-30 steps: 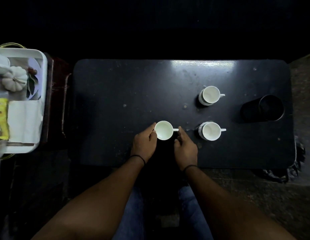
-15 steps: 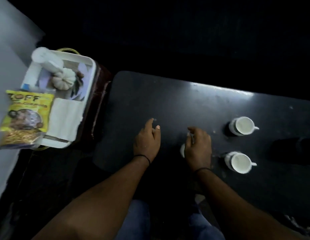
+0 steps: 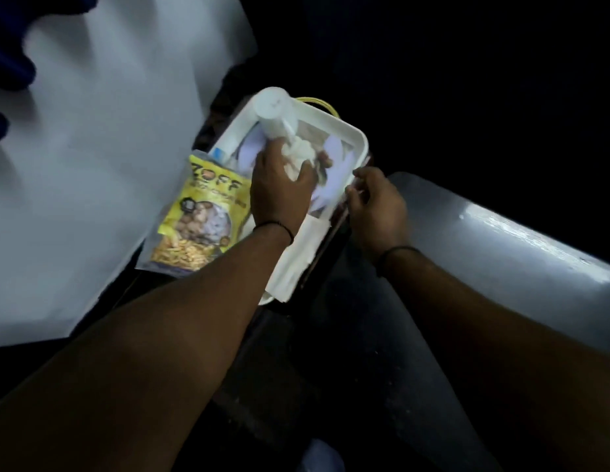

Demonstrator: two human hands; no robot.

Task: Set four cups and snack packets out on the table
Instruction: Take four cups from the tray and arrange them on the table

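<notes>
A white cup [image 3: 272, 112] lies on its side at the far end of the white tray [image 3: 357, 142]. My left hand [image 3: 279, 189] reaches into the tray, its fingers spread round a white pumpkin-shaped ornament [image 3: 298, 152] just below the cup; blur hides whether it grips. A yellow snack packet [image 3: 201, 216] lies at the tray's left side, partly over its edge. My right hand [image 3: 377, 207] hovers at the tray's right rim, fingers loosely curled and holding nothing. The other cups are out of view.
A folded white napkin [image 3: 296, 264] lies at the tray's near end. The dark table [image 3: 501, 240] shows only its left end, at the right of the view. A large white surface [image 3: 92, 165] fills the left side.
The view has swung left from the table to the tray. My left hand left the table and reached into the tray. My right hand let go of the third cup and came to the tray's rim.
</notes>
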